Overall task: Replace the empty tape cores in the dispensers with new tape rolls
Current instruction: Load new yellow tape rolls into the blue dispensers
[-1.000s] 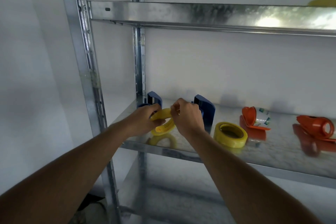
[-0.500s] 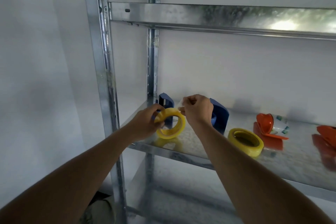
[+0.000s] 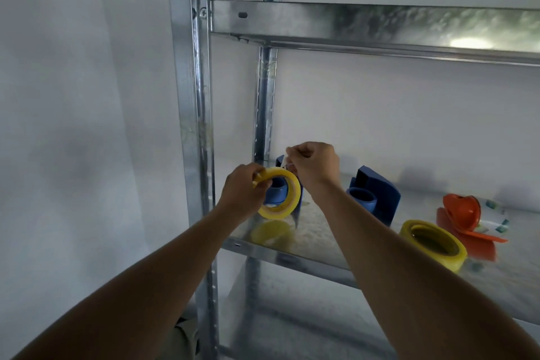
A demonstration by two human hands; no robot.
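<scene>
forearms: both reach up + fwd from bottom of view to the left end of the metal shelf [image 3: 306, 254].
left hand [image 3: 244, 194]: wrapped round the left rim of a yellow tape roll [image 3: 280, 194], thumb over the top edge; roll held upright, above the shelf surface, its reflection showing below.
right hand [image 3: 314, 164]: fingers pinched shut at the roll's top right, lifted a bit above it; looks like it's got the loose tape end, but the strip is too thin/clear to confirm.
step: judged as freeing the tape's lead end before or while loading. a blue hub shows through the roll's hole; can't tell if the roll is already seated on it or just in front.
near dispenser [image 3: 280, 164]: blue, mostly hidden behind roll + hands.
next move: prob. needs the lead pulled out straight and taken to the cutter edge w/o sticking to itself; roll kept square on the hub.
further right: second blue dispenser [image 3: 377, 199], hub bare; spare yellow roll [image 3: 432, 242] lying flat nr the front edge; beyond, orange dispenser [image 3: 464, 219] w/ what looks like a clear roll.
far: upper shelf beam [image 3: 350, 23], white wall.
</scene>
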